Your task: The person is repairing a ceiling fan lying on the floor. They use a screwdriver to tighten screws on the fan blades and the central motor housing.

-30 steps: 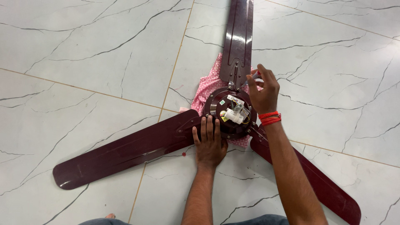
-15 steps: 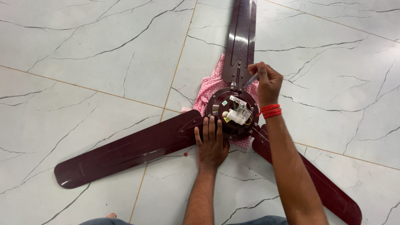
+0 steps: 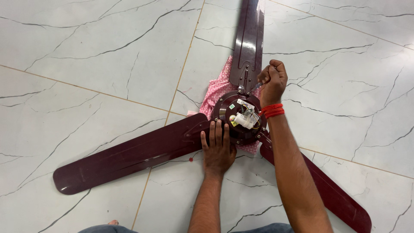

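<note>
A dark maroon three-bladed ceiling fan (image 3: 129, 153) lies flat on the marble floor, its round motor hub (image 3: 224, 113) facing up with a white capacitor and wires (image 3: 245, 118) exposed. My left hand (image 3: 217, 149) presses flat on the near edge of the hub, fingers spread. My right hand (image 3: 272, 82), with a red band at the wrist, is closed around a screwdriver (image 3: 255, 87) whose metal tip points down at the hub's far rim, near the root of the upper blade (image 3: 249, 39).
A pink patterned cloth (image 3: 217, 88) lies under the hub. White marble tiles (image 3: 95, 56) with dark veins and tan grout lines surround the fan. A small red speck (image 3: 190, 159) sits on the floor by the left blade. My knees show at the bottom edge.
My right hand has moved from over the hub up to its far rim and closed into a fist on the screwdriver. The left hand stays pressed on the hub.
</note>
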